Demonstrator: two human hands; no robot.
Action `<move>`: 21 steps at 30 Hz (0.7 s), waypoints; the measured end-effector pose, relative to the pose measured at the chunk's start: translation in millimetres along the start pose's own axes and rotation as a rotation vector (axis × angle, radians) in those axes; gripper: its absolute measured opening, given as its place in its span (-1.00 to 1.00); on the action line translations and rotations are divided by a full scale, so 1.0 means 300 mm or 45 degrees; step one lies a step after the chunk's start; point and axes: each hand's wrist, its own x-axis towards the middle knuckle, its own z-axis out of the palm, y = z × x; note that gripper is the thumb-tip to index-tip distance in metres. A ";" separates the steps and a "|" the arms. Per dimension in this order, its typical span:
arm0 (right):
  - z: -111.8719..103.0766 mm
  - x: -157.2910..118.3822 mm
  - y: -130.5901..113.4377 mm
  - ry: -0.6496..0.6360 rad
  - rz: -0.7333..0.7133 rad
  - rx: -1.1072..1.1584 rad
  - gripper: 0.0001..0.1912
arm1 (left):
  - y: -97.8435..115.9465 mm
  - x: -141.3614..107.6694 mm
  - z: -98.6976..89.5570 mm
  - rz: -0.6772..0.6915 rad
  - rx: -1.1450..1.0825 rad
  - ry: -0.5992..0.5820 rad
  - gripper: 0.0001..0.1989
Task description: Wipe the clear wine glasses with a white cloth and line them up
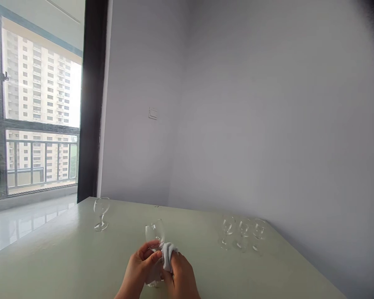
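Head view: held glass (150,233) is at the near part of the surface (90,265), roughly mid-width, btwn both hands. Long axis approx. vertical, bowl & mouth up, stem end down; exact lean unclear, lower part mostly hidden by fingers. L hand (139,265) is closed w/ thumb & fingers pinching around the glass below the bowl. R hand (183,274) is curled shut on a bunched white cloth (167,255), pressed to the glass's R side. Lone glass (102,206) stands upright, mouth up, near the far L corner. Three glasses (243,228) stand upright in a row, far R, nr the wall (252,124).
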 end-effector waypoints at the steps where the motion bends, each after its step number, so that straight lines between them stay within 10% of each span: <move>1: -0.003 0.002 0.004 0.020 -0.019 0.002 -0.67 | 0.005 0.001 -0.005 0.019 0.020 0.012 -0.55; 9: -0.112 0.047 0.008 0.360 0.124 -0.001 -0.78 | 0.040 0.022 -0.063 0.154 0.090 0.299 -0.61; 15: -0.027 0.030 -0.014 0.213 -0.627 -0.309 -0.60 | 0.018 0.016 -0.035 0.083 -0.016 0.253 -0.62; 21: -0.038 0.024 -0.016 -0.079 -0.447 -0.050 -0.73 | 0.005 0.001 -0.012 -0.064 -0.237 0.048 -0.66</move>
